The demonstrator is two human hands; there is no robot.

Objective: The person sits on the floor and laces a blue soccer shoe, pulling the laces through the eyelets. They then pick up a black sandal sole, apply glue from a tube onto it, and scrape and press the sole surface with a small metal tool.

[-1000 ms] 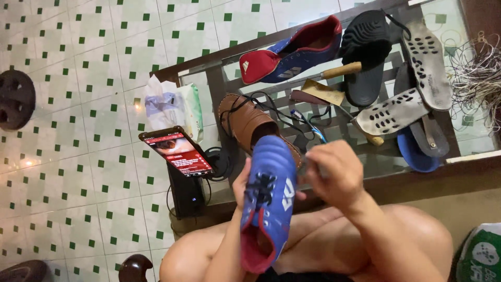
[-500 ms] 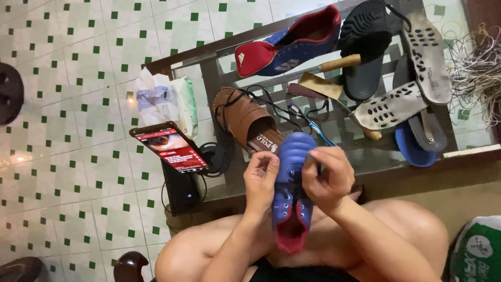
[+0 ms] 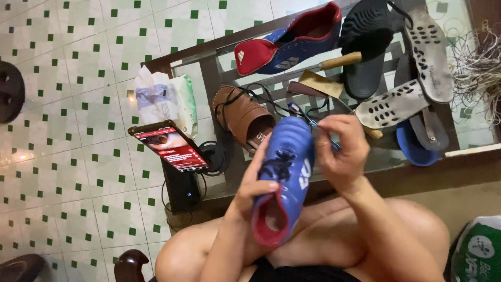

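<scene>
Two hands hold one blue shoe [image 3: 284, 177] over the person's bare knees. The left hand [image 3: 255, 183] wraps its fingers around the side of the shoe, near the red opening. The right hand [image 3: 342, 151] has its fingers closed, pinching a thin blue tool [image 3: 308, 119] by the shoe's toe. Black laces cross the smooth, shiny top of the shoe.

Behind the hands stands a glass table [image 3: 209, 73] with a dark wood frame. On it lie a second blue and red shoe [image 3: 289, 44], a brown leather sandal [image 3: 242, 115], a black rubber slipper [image 3: 368, 49] and grey insoles [image 3: 391, 104] full of little holes. A phone [image 3: 167, 146] with a lit screen leans up at the table's left edge, and a soft plastic pack of wipes [image 3: 162, 99] sits beside it. White floor tiles [image 3: 68, 78] have small green squares.
</scene>
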